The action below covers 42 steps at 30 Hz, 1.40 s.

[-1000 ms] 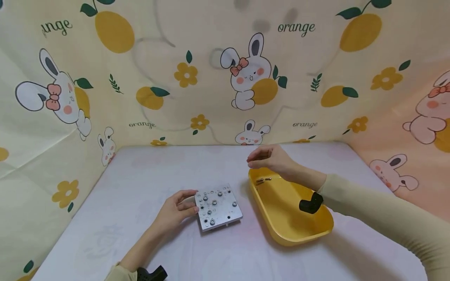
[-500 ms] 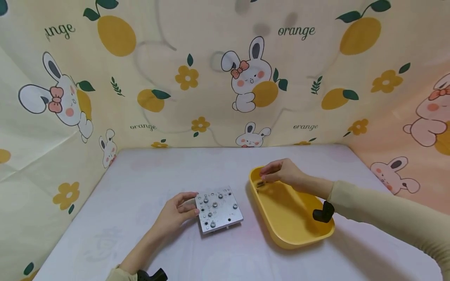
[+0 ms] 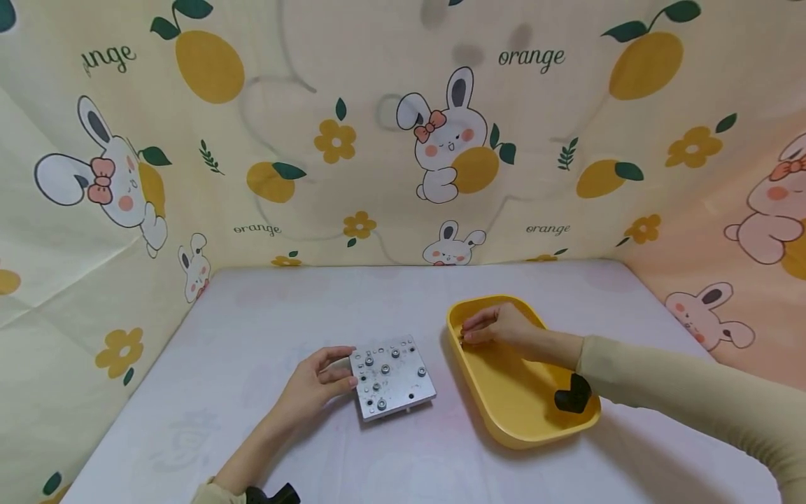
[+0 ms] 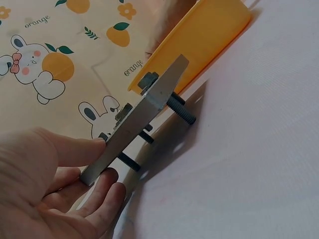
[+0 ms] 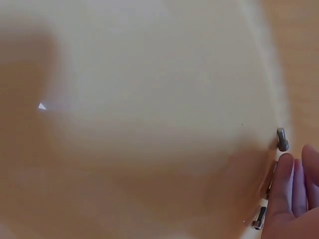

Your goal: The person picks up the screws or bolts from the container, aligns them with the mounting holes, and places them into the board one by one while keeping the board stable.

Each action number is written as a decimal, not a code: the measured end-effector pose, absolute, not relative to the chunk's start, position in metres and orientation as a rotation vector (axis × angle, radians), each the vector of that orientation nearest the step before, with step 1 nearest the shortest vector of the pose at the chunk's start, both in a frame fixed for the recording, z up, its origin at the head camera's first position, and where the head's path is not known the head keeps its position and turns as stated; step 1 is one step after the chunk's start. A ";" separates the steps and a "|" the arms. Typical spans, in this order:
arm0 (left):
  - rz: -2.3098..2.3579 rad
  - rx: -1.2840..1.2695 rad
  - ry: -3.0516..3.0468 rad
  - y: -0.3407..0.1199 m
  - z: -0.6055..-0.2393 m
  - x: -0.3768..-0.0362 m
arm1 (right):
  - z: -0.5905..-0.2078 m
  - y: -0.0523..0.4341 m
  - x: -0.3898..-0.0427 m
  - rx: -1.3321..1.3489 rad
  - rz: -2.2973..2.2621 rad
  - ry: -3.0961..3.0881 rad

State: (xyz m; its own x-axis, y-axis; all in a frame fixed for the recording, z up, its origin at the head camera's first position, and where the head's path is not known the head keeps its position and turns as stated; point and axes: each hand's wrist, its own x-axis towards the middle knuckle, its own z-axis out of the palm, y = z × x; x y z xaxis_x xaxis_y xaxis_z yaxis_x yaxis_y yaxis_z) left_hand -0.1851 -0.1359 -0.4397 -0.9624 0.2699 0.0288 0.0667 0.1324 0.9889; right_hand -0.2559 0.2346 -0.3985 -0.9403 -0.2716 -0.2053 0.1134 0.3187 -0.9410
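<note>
Metal plate (image 3: 392,376) sits pinched at its edge by the left hand (image 3: 313,383). Right hand (image 3: 497,327) reaches into one yellow tray (image 3: 522,427), fingers curled over two bolts (image 5: 282,139); whether it grips them, I can't tell.

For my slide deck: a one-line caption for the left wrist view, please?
Left hand pinches a metal plate with bolts beside a yellow tray.

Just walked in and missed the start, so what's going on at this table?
A person is working with a metal plate studded with bolts. The left hand grips its edge and tilts it up off the table. The right hand reaches into the far end of a yellow tray, fingertips at a few loose bolts; nothing is plainly picked up.
</note>
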 end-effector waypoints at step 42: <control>1.947 0.329 2.209 -0.135 -0.438 -0.183 | -0.407 0.228 -0.266 -0.433 -1.332 2.289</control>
